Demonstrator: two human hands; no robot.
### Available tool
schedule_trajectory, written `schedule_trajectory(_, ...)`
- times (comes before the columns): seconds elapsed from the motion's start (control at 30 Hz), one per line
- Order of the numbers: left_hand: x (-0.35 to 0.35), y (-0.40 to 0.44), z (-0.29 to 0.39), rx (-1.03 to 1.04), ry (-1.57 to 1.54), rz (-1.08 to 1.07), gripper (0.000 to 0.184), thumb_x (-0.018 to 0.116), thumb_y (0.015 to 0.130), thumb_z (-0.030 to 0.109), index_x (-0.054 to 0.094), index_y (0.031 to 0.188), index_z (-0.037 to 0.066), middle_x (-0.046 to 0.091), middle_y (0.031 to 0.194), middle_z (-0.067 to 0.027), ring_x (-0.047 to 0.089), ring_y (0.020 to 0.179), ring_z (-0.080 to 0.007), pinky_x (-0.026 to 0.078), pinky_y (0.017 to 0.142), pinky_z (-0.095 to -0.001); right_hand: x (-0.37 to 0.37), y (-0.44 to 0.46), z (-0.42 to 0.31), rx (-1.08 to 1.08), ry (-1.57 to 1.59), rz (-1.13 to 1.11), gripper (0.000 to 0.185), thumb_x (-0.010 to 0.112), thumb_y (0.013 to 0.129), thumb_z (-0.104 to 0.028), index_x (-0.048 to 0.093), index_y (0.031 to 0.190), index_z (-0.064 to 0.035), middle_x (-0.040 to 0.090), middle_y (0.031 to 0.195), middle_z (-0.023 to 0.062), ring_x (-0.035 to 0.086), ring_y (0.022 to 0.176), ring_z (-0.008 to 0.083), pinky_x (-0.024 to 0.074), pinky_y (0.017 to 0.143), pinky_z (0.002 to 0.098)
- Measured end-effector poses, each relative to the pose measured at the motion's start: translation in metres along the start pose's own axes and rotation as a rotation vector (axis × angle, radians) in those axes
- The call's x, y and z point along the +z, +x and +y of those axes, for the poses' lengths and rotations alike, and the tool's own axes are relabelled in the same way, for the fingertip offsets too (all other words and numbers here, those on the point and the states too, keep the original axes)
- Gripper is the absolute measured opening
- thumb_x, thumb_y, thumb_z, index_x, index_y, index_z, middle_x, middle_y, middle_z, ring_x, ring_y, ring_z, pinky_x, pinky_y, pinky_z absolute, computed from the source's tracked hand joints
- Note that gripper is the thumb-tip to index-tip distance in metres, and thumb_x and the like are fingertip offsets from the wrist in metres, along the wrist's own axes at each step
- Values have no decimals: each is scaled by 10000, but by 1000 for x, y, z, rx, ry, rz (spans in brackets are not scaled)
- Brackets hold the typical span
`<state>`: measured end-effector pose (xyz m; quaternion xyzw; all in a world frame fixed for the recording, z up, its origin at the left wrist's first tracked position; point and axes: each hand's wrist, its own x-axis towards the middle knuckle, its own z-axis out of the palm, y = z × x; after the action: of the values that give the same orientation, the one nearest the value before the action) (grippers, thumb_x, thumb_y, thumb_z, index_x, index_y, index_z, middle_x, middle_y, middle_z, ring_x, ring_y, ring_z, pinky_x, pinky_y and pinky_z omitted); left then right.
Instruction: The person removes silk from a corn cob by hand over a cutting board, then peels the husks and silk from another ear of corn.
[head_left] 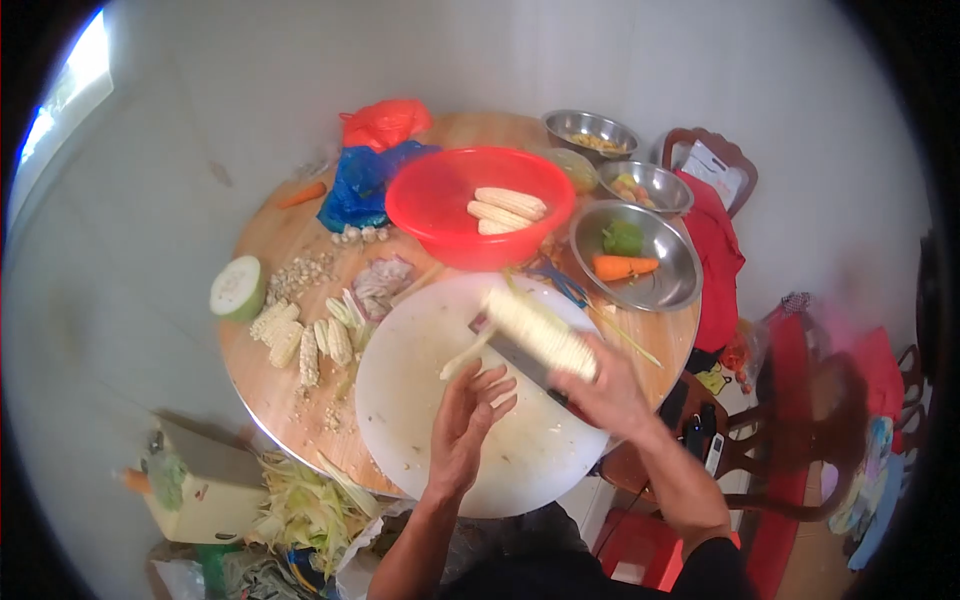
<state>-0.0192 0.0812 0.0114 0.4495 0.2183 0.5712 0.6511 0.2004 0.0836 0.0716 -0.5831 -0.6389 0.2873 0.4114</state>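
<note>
The ear of corn [540, 335] tilts above the far right part of the round white board [395, 390], which sits at the near edge of the worktop [270, 390]. The right hand [608, 392] grips its near end; the left hand [463, 425] is open, and I cannot tell if its fingertips touch the pale strip [463, 358] beside them. A knife [520, 360] shows just under the ear, so a firm hold well back from the blade, kept over the board, should serve best. Counted: one ear in hand, three visible in the red basin [470, 252]; one knife; three steel bowls [677, 270] by the far right edge, the nearest holding one green pepper [623, 237] and one carrot [622, 267]; another carrot [302, 194] near the far left edge; one cut gourd [236, 288] at the left edge. The cob pieces [339, 342] left of the board overlap too much to count.
</note>
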Motion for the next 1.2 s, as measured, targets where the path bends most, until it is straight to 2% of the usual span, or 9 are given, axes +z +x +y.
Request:
schedule_trajectory(0.2, -17, -13, 4, -113, 120, 70, 341, 585, 1035, 137, 526, 1316, -46, 649, 1150, -178, 670, 1049, -263, 587, 920, -412, -15, 168, -15, -153, -407, 235, 550, 741, 871, -393, 600, 1201, 25, 702, 1040, 276, 683, 993, 441, 523, 851, 518)
schedule_trajectory(0.43, -36, -37, 19, -136, 193, -153, 243, 568, 1051, 100, 592, 1265, -12, 673, 1133, -101, 654, 996, -174, 529, 906, -317, 31, 326, 42, -112, -809, -55, 625, 748, 849, -518, 661, 1180, 5, 725, 1010, 220, 710, 966, 380, 546, 819, 488)
schedule_trajectory(0.57, -57, -66, 46, -198, 206, -343, 214, 606, 1038, 147, 658, 1174, -11, 680, 1112, -99, 656, 987, -191, 518, 883, -324, 47, 358, 50, -15, -732, -274, 745, 773, 833, -549, 601, 1430, -137, 769, 1082, 125, 736, 934, 209, 556, 778, 347)
schedule_trajectory(0.67, -83, -100, 57, -322, 156, -340, 262, 617, 1041, 191, 658, 1190, -20, 677, 1138, -115, 663, 1011, -188, 531, 887, -315, 55, 354, 35, 143, -766, -441, 686, 730, 909, -455, 546, 1484, -130, 575, 1481, 121, 652, 1214, 233, 541, 944, 345)
schedule_trajectory(0.8, -134, -179, 55, -538, -38, -25, 246, 603, 1051, 181, 651, 1181, -22, 671, 1170, -105, 655, 1033, -164, 551, 905, -335, 41, 370, 77, -80, -801, -308, 573, 771, 874, -439, 666, 1241, -13, 695, 1202, 185, 698, 1035, 265, 532, 862, 404)
schedule_trajectory(0.9, -174, -228, 59, -851, 384, 8, 213, 595, 928, -5, 653, 1131, -30, 707, 1072, -135, 699, 960, -228, 571, 865, -369, 31, 369, 50, -197, -1071, -300, 527, 698, 943, -413, 676, 1197, 48, 725, 1136, 191, 706, 1007, 249, 548, 825, 369)
schedule_trajectory(1.0, -221, -309, 18, -813, 1297, -216, 373, 537, 739, -54, 709, 1067, -11, 732, 962, -221, 715, 932, -399, 572, 838, -496, 17, 336, 52, -306, -744, -149, 494, 647, 988, -390, 666, 1243, 33, 726, 1146, 161, 700, 1033, 251, 541, 890, 359)
schedule_trajectory(1.07, -222, -318, 3, -1096, 1460, -194, 297, 557, 752, -9, 731, 992, 8, 717, 958, -261, 689, 951, -450, 550, 838, -551, 16, 291, 39, -401, -595, -72, 470, 634, 978, -389, 692, 1219, 10, 738, 1159, 182, 710, 1070, 257, 511, 959, 370)
schedule_trajectory(1.2, -256, -337, -58, -940, 1579, -131, 286, 603, 795, 71, 688, 1058, -1, 717, 1008, -268, 700, 950, -441, 567, 789, -529, 19, 181, 14, -400, -455, -71, 411, 631, 994, -330, 695, 1222, 7, 734, 1172, 164, 702, 1064, 257, 505, 969, 364)
